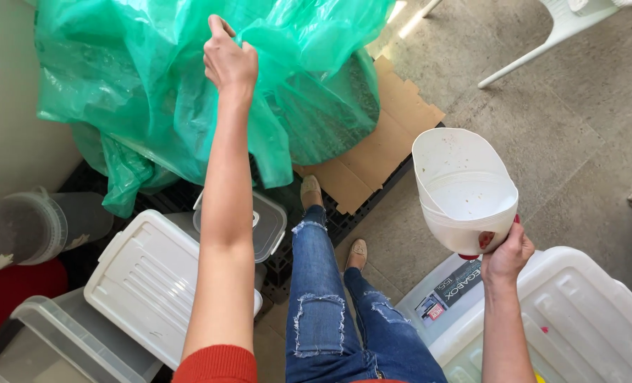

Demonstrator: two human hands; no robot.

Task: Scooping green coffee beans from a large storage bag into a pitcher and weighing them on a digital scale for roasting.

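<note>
**A:** What is the biggest thing in view?

**B:** A large green plastic bag [152, 85], bulging and crumpled, standing at arm's reach ahead. The left hand [229, 60] has its grip closed on a fold of the plastic near the top, pinching it up.

**A:** And the other hand?

**B:** The right hand [506, 254] holds a white plastic scoop [463, 188] by its handle, grip wrapped tight. The scoop sits just above that grip, mouth facing up, well apart from the bag. It is empty apart from a few specks.

**A:** So how far along are things?

**B:** I would judge early: the bag is gripped but nothing has been scooped out.

**A:** What lies around the hands?

**B:** Under the right grip is a clear storage box with a white lid [578, 312]. Below the left arm lie a white box lid [149, 280] and a smaller clear lidded tub [267, 221].

**A:** And the room?

**B:** A grey tiled floor [564, 135], with flattened cardboard [383, 142] on a black grid mat beside the bag. White chair legs [543, 50] show far beyond the scoop.
</note>
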